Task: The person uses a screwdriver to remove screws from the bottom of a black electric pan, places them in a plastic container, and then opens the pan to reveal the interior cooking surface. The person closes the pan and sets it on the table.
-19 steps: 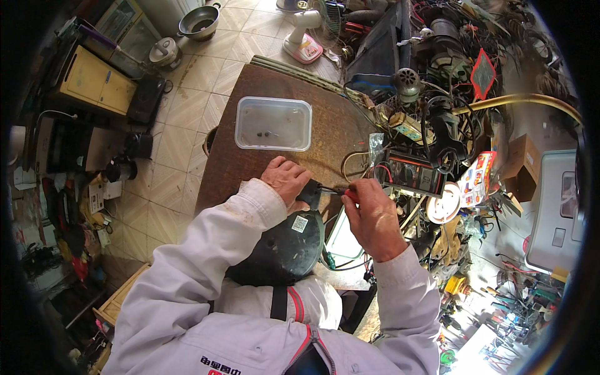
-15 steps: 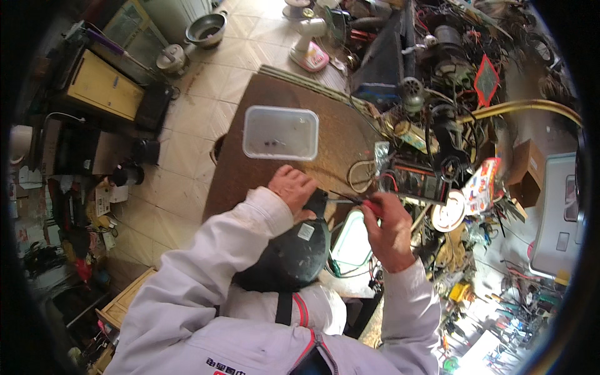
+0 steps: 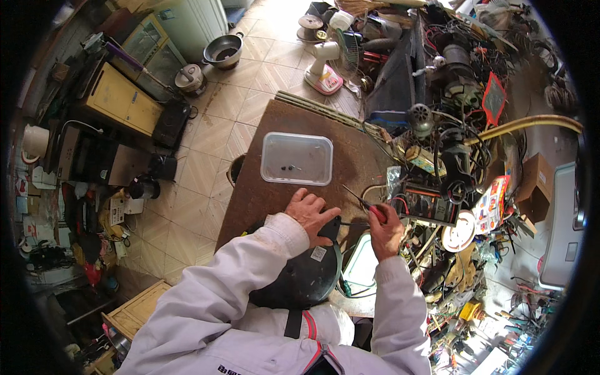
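My left hand (image 3: 310,214) lies with spread fingers on the narrow end of a black rounded appliance part (image 3: 294,275), which bears a small white label. This part rests on the near side of the brown table and close to my lap. In my right hand (image 3: 386,232) is a screwdriver (image 3: 377,214) with a red and black handle. Its thin shaft points up and left, the tip apart from the black part. A dark rod or cord runs from the part's narrow end toward my right hand. Beyond my left hand, a clear plastic container (image 3: 297,139) holds a few small dark pieces.
The brown table (image 3: 250,194) has bare surface left of the container. At its right are a multimeter-like device (image 3: 431,203), a looped cable and heaped parts. A pale green-rimmed tray (image 3: 361,265) lies below my right hand. On the tiled floor beyond stands a fan (image 3: 324,69).
The screwdriver tip has moved from beside the black part's narrow end outward, away from it. My right hand has shifted slightly left and farther. The whole view has shifted; my left hand stays on the part.
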Demonstrator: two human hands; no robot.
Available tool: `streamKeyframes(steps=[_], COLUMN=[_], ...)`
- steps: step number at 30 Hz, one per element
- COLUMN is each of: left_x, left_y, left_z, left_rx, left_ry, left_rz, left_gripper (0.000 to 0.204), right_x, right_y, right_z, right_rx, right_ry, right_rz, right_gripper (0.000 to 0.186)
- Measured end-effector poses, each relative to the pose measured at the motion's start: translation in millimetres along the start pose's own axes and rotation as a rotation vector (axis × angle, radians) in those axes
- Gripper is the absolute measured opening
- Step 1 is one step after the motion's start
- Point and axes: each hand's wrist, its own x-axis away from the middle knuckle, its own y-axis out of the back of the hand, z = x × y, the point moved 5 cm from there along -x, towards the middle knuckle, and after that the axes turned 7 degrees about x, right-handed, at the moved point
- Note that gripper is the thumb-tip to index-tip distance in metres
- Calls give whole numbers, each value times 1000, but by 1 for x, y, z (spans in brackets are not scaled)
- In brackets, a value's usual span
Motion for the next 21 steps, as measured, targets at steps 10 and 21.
streamKeyframes(steps=[10, 21], left_x=[-9, -16], left_y=[2, 0], left_z=[-3, -5], left_rx=[-41, 3], left_ry=[39, 46], left_rz=[42, -9], left_gripper=[82, 76], right_x=[-18, 120], right_y=[-40, 30], right_z=[-32, -11], right_rx=[345, 260], right_ry=[313, 98], right_rz=[197, 305], right_gripper=[18, 17])
